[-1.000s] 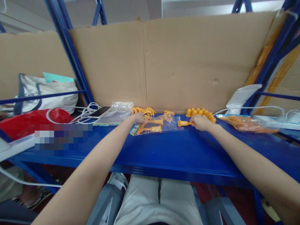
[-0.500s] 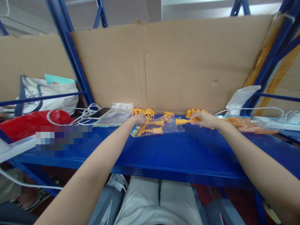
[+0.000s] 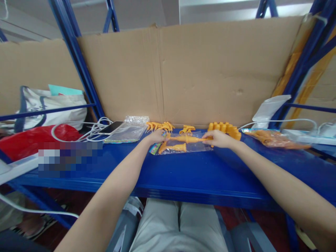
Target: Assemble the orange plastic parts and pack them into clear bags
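Note:
On the blue shelf, my left hand (image 3: 158,135) is closed at the left end of a clear plastic bag (image 3: 199,147) with a coloured label. Whether its fingers grip the bag or an orange part is hard to tell. My right hand (image 3: 217,138) pinches the narrow end of a flared orange plastic piece (image 3: 193,139). The piece's wide end meets another orange part beside my left hand, over or in the bag; the clear film hides which. Below them a curved orange plastic part (image 3: 174,148) lies inside the bag.
Behind stand curved orange parts (image 3: 160,126), a few orange pieces (image 3: 187,130) and a row of orange cylinders (image 3: 224,127). Flat clear bags (image 3: 126,133) and a phone (image 3: 111,127) lie left; a filled bag (image 3: 275,138) lies right. Cardboard (image 3: 210,70) closes the back.
My right hand has moved left with the orange piece, bringing it up against the part near my left hand. The bag has shifted slightly right.

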The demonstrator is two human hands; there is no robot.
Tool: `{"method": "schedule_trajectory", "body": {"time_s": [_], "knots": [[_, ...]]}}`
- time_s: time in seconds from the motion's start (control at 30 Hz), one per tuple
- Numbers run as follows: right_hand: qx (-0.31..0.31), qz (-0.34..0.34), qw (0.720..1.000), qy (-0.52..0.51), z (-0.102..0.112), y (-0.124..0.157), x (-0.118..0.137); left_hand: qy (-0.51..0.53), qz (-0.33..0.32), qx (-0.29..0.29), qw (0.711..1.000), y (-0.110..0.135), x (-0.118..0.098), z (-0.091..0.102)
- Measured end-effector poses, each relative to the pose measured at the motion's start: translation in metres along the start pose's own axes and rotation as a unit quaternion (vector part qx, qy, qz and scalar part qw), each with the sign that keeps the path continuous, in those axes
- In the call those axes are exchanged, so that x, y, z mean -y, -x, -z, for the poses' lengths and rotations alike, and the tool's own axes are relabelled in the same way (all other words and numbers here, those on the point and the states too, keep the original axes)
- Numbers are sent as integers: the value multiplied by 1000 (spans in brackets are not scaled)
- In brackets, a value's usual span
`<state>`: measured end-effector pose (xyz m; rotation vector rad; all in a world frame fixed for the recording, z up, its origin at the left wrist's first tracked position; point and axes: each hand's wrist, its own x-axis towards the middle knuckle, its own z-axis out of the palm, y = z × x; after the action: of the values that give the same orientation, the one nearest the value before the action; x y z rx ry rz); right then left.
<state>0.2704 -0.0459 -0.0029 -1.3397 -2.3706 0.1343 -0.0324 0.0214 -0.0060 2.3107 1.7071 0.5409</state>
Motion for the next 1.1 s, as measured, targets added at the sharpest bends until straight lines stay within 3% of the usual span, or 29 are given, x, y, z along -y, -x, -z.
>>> {"method": "schedule_trajectory", "body": {"time_s": [0.2,0.4,0.7,0.93,1.1], "knots": [[-6,3,996,-88,3,4,-10,12,-17,23,1000,4,2,1],[-17,-6,994,-111,2,4,-16,28,-33,22,999,8,3,0],[-138,0,990,-25,-15,-3,-1,93,-9,-26,995,1,2,-13],[-86,-35,991,-97,-23,-1,7,8,-34,-58,998,1,-2,-15],[-65,-46,995,-57,-18,1,7,-19,-26,-43,999,-1,-4,-18]]}}
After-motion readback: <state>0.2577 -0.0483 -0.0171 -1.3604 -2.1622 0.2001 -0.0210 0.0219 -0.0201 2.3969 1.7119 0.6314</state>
